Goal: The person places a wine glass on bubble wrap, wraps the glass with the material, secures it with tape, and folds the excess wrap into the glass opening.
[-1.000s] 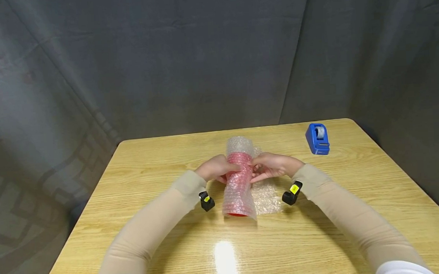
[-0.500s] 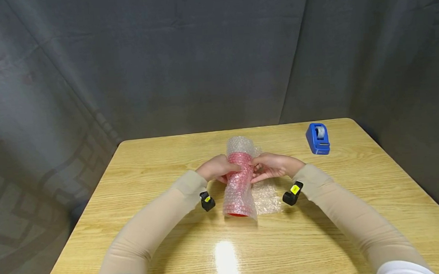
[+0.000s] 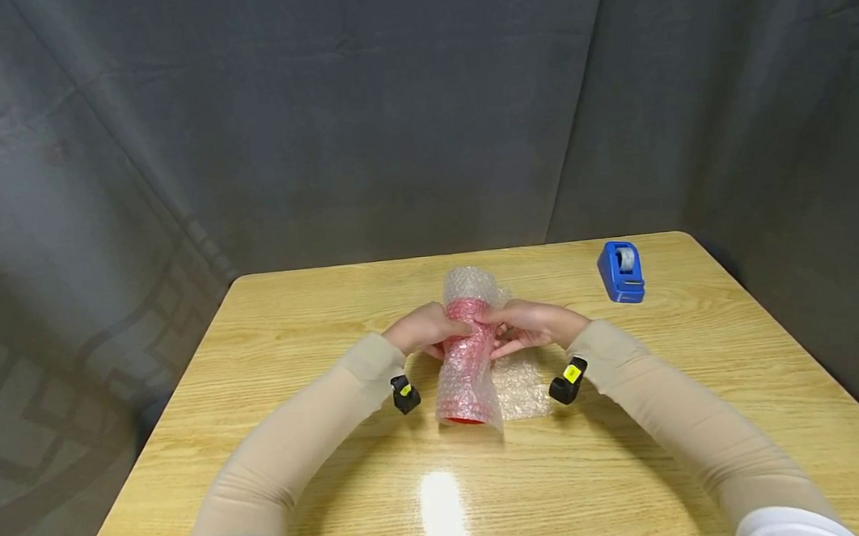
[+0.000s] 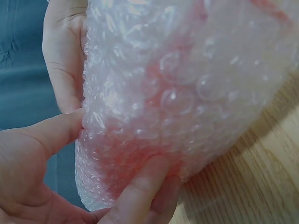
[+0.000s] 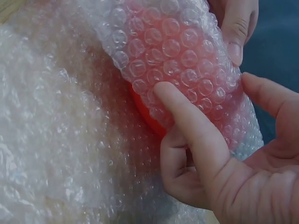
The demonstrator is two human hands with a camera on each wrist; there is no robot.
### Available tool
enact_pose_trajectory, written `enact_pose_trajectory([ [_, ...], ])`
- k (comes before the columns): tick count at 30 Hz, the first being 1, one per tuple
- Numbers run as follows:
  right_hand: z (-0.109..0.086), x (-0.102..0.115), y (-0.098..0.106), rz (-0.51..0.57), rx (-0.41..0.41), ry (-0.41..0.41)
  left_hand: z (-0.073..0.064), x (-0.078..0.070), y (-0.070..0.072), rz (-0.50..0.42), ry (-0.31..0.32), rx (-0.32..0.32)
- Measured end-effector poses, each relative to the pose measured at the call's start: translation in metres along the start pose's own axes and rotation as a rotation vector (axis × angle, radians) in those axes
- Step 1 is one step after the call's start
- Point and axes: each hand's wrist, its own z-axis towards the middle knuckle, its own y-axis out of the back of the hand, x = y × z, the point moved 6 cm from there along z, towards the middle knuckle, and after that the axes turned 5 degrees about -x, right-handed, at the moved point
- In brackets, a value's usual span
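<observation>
A red object (image 3: 465,421) with a curved edge lies in mid-table, wound in clear bubble wrap (image 3: 467,282); the wrap hides its kind. My left hand (image 3: 425,327) grips the bundle from the left, thumb over the top and fingers low on its side. From the right, my right hand (image 3: 530,325) holds it with thumb on top and fingers bent against the wrap. In the right wrist view a bare red rim (image 5: 145,112) shows under the wrap's edge, close to the right fingers (image 5: 191,116). A flat loose part of the sheet spreads beneath the right hand.
A blue tape dispenser (image 3: 622,272) with a roll of tape stands at the back right of the wooden table (image 3: 315,306). Dark grey curtains (image 3: 393,124) hang behind the table and at its sides.
My right thumb has slid a little further left over the top of the bundle, and the right wrist has shifted slightly left. The left hand and the bundle stay put.
</observation>
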Motion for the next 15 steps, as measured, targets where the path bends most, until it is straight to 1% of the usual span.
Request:
enact_pose_trajectory([
  [4, -0.001, 0.0, -0.001, -0.018, 0.001, -0.005, -0.0006, 0.0007, 0.0, 0.01, -0.008, -0.006],
  [9, -0.0037, 0.0016, -0.0018, -0.025, 0.001, -0.001, -0.0022, 0.0013, 0.001, 0.012, -0.048, -0.014],
  [11, -0.0043, 0.0024, -0.0021, -0.025, 0.001, 0.006, -0.0029, 0.002, 0.0017, 0.006, -0.061, -0.011],
  [15, -0.0048, 0.0027, -0.0024, -0.012, -0.009, 0.005, -0.0024, 0.0054, 0.004, -0.027, -0.056, 0.022],
])
